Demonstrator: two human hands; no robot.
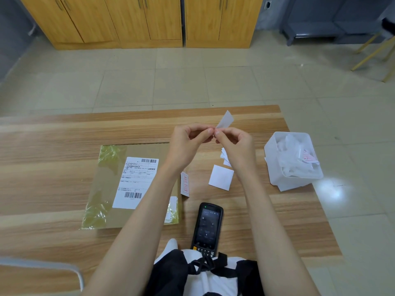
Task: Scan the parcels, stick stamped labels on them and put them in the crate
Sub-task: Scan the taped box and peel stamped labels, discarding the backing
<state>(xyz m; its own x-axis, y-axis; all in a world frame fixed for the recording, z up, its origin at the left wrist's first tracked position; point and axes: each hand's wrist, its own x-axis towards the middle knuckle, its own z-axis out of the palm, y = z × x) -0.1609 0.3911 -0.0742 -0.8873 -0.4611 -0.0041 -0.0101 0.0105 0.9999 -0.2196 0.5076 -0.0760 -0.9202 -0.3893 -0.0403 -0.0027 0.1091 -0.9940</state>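
Currently, both hands are working above the table (pixel 53 135): the left hand (pixel 188 142) and the right hand (pixel 235 144) are meeting fingertip to fingertip and pinching a small white label slip (pixel 224 119) between them, its free end pointing up and away. Judging from this grip, the backing is being peeled from the slip. Whether the slip carries a stamp cannot be told, since only a plain white face is showing.

The parcel (pixel 106 189) is lying flat on the table, left of the hands, wrapped in clear yellowish film, with its printed shipping label (pixel 136 182) facing up. A red-stamped label (pixel 184 184) is lying at the parcel's right edge, beside the left forearm; whether it is stuck down cannot be told. The scanner (pixel 208 227) is resting face up near the table's front edge, screen lit, with neither hand touching it, so scanning is probably finished for this parcel. Sticking and crating are remaining. No crate suited to the parcel is showing.

A blank white square (pixel 221 177) is lying just right of the stamped label, and more loose slips (pixel 224 154) are showing behind the right wrist. A white tub (pixel 275 167) is standing at the table's right edge, holding crumpled white paper and one red-stamped scrap.

The wood-grain table is standing on a pale tiled floor (pixel 192 82). Yellow wooden cabinets (pixel 128 18) are lining the far wall, a grey bench (pixel 316 28) is sitting at far right, and a grey chair back (pixel 42 265) is showing at lower left.
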